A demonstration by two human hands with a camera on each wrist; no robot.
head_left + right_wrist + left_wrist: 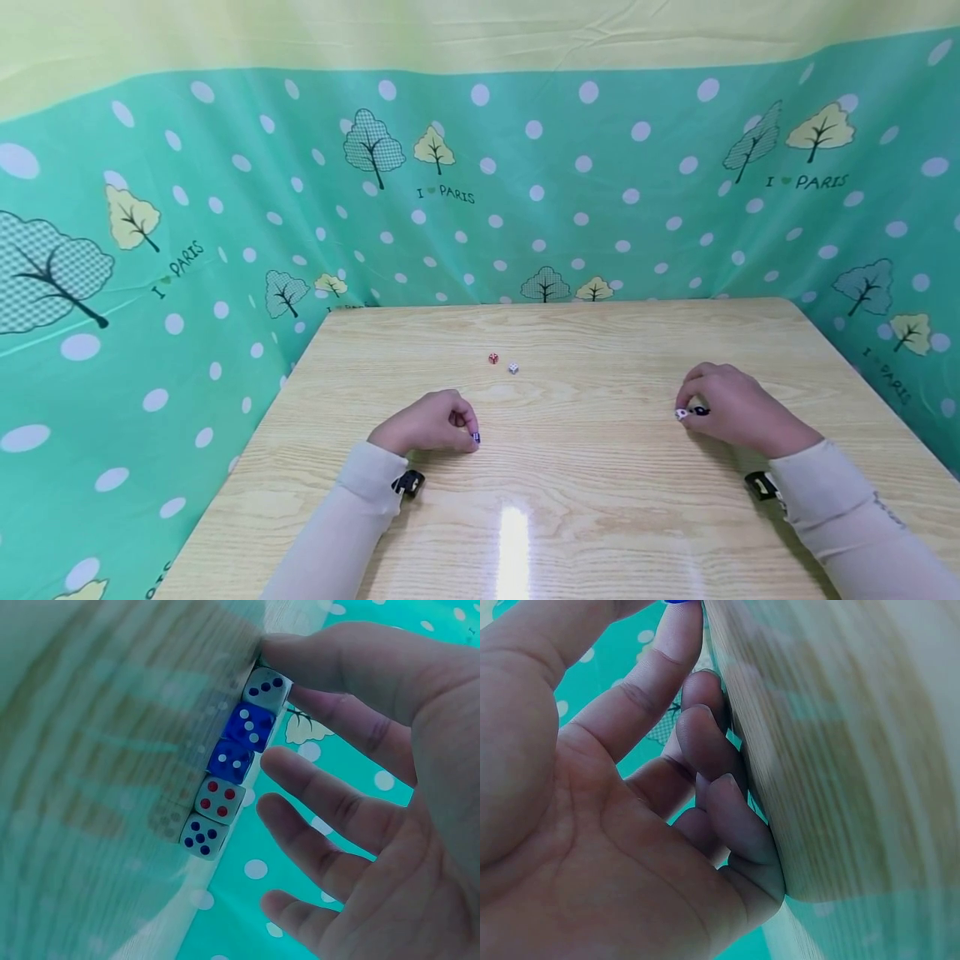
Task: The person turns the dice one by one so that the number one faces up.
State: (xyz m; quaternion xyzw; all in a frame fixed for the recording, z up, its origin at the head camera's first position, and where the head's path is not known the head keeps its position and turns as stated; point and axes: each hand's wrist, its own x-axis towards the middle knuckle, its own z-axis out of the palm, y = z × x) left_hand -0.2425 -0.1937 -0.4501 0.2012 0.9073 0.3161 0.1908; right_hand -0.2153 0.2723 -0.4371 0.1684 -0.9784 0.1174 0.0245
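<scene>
The green curtain point(525, 217) carries "I PARIS", a green heart between the two words, behind the far edge of the table point(570, 475) and again beyond its left and right sides. In a row at the table's surface, dice faces show, from end to end, three blue pips on one white die point(265, 687), three white on one blue die point(249, 727), two white on a second blue die point(229, 761), four red on a second white die point(219, 799) and five blue on a third white die point(202, 838). Pips on the red die point(493, 358) toward the table's far edge are too small to count.
</scene>
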